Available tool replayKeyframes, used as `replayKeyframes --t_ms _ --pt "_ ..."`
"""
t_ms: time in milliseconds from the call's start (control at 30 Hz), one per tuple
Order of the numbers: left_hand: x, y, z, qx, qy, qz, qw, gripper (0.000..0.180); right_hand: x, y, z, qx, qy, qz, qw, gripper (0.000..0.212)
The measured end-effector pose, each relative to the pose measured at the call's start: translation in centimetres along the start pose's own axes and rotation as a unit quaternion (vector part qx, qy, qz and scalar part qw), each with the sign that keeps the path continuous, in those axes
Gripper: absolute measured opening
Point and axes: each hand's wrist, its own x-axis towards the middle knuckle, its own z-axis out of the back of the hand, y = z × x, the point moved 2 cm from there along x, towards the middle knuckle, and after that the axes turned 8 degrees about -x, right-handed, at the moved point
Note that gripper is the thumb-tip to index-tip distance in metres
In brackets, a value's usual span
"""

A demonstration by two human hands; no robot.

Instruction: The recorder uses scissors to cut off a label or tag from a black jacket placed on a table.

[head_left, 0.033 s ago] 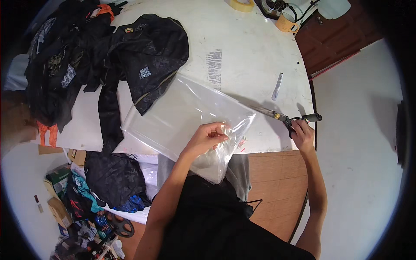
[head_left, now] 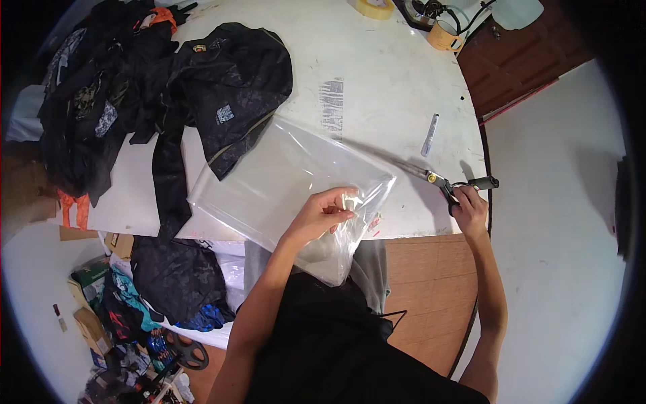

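1. The clear plastic bag is pinched and bunched between thumb and fingers of the left hand, near the tabletop's near edge, over which its near corner is draped.
2. The scissors are held by their dark handles in the right hand, close to the right edge; the blades are pointed left, toward the bag's far side. Their spread, and any contact with the bag, cannot be told.
3. Through the bag's clear film the white surface is seen. Its left side is met by a black garment; which is overlapped cannot be told.
4. Between scissors and far edge, room is left around a marker.
5. At the far right edge a yellow-orange mug is set beside a dark tray with cables; the mug's contents are hidden.
6. A tape roll is cut off above.
7. Far left, dark clothing is heaped; individual pieces are hard to separate.
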Motion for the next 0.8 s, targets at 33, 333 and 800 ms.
replayKeyframes --t_ms 33,333,800 --pt "0.1 -0.2 -0.2 -0.008 0.008 -0.006 1.000 0.045 -0.2 0.0 -0.1 0.004 -0.006 -0.049 0.999 0.034" --pt "0.2 -0.4 -3.8 0.325 0.029 -0.115 0.938 0.073 2.9 2.4 -1.5 0.058 -0.051 -0.181 0.980 0.024" --pt "-3.2 -0.8 -8.2 0.394 0.096 -0.322 0.856 0.045 11.8 2.2 -12.2 0.185 0.098 -0.364 0.907 0.026"
